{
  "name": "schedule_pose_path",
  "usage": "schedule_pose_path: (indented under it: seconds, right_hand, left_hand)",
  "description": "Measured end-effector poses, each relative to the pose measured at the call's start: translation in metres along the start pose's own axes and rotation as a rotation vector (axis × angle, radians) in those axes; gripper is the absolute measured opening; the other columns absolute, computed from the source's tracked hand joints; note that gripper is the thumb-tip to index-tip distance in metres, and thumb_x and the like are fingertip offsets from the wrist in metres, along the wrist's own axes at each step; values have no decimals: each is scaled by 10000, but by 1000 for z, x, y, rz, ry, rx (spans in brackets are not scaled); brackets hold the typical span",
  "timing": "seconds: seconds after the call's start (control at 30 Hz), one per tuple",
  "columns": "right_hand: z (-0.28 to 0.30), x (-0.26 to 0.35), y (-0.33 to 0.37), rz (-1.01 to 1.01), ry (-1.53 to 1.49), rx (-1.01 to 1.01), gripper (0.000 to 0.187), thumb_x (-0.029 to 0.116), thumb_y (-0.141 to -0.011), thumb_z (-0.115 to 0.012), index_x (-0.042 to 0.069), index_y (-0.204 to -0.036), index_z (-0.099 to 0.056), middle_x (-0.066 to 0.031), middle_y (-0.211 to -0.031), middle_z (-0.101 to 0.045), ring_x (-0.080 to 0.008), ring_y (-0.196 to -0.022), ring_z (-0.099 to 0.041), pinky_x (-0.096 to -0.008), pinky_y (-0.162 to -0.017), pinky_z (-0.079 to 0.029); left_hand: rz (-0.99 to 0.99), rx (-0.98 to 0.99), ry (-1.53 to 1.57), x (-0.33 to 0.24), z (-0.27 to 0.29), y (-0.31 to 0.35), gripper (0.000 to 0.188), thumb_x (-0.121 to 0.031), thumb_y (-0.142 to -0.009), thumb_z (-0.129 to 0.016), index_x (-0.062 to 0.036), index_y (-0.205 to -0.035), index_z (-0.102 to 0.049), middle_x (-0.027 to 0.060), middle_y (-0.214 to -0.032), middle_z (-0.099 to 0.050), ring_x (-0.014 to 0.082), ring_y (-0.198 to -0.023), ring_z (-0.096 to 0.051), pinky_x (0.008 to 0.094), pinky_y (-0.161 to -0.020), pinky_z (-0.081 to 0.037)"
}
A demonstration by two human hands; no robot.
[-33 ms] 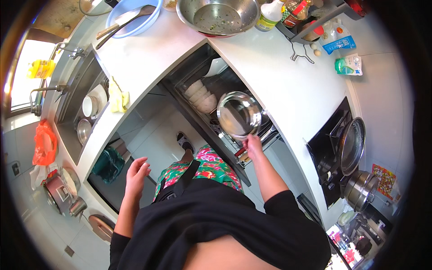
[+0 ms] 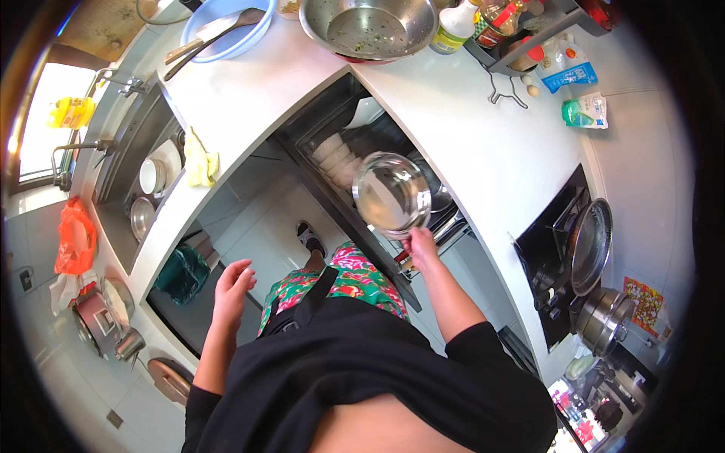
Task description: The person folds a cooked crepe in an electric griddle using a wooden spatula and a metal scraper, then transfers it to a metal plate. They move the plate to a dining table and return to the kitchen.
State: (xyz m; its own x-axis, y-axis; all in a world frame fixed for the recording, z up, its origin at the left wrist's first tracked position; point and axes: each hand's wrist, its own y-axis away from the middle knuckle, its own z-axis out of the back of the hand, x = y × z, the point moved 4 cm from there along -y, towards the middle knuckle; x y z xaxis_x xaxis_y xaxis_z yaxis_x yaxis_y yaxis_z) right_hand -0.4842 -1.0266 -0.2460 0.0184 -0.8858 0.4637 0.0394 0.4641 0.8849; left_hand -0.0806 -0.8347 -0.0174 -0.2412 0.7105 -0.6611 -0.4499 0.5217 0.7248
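My right hand point(image 2: 420, 245) grips the near rim of a shiny stainless-steel bowl point(image 2: 391, 195), holding it over an open drawer. The bowl is tilted, and its bright inner side shows. Under and beside it in the drawer point(image 2: 317, 158) stand a stack of white bowls point(image 2: 337, 161) and a white plate point(image 2: 365, 112); more metal ware and utensils lie partly hidden behind the held bowl. My left hand point(image 2: 234, 291) hangs in the air at my left side, fingers loosely bent and apart, touching nothing.
On the white counter stand a large steel basin point(image 2: 362, 34), a blue basin point(image 2: 253, 41) with wooden utensils across it, and bottles. The sink point(image 2: 124, 185) lies left, with dishes inside. Right are a black stove point(image 2: 551, 264) and pans. The drawer front juts out beside my legs.
The steel bowl has shifted a little left and tilted further in my right hand, which has moved slightly left with it. My left hand has barely moved.
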Motion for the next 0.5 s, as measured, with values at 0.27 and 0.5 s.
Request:
schedule_pose_path:
  seconds: [0.27,0.5]
  right_hand:
    - [-140,96,128,517,303,591,169,108,-981,-539,11,-1120,-540,-56,-816,-639,-104,-611,-593,-269,-557,-506]
    - [-208,127,149,470,715,1128,336,268,-1046,-535,54,-1304,-511,-54,-1122,-629,-126,-878,-616,-304,-708,-527]
  left_hand:
    - [52,287,490,-19,-55,-9,589,-263,-990,-615,6,-1474,-413,139,-1293,-613,229,-1128,-611,378,-955,-506]
    - [-71,5,931,19,-32,13,349,-81,-975,-521,71,-1288,-532,181,-1170,-668,306,-1030,-695,435,-908,-586]
